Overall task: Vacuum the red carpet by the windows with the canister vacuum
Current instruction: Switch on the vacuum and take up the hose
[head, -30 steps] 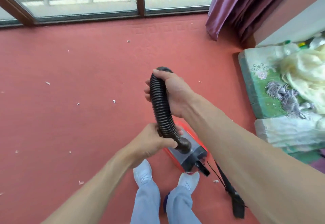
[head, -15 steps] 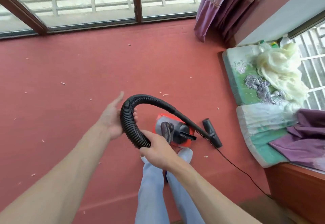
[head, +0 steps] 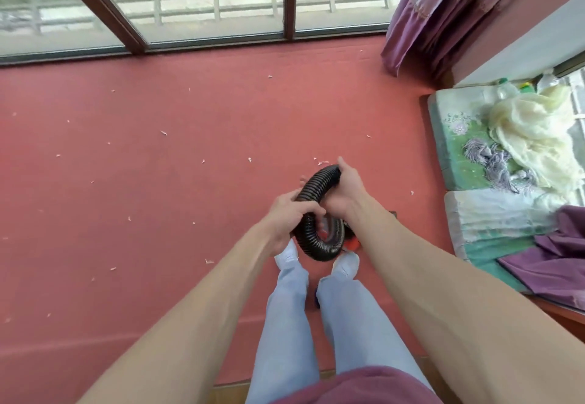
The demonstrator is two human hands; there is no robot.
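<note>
A black ribbed vacuum hose (head: 311, 243) curls into a loop in front of me, above my white shoes. My left hand (head: 289, 213) grips the loop's left side. My right hand (head: 343, 188) holds its upper right end. The red canister vacuum (head: 448, 243) is almost fully hidden behind the hose and my right forearm; only a sliver of red shows. The red carpet (head: 190, 182) spreads out to the windows (head: 205, 1) and is dotted with small white scraps.
A purple curtain (head: 421, 7) hangs at the right end of the windows. A low bench at the right carries green and white cushions (head: 456, 150), a pale yellow cloth (head: 535, 131) and purple fabric (head: 557, 261). Wooden floor shows at the carpet's near edge.
My left hand, open half a second ago, has closed on the hose. The hose went from a wide arch to a tight loop, hiding the canister and nozzle. My right hand moved up.
</note>
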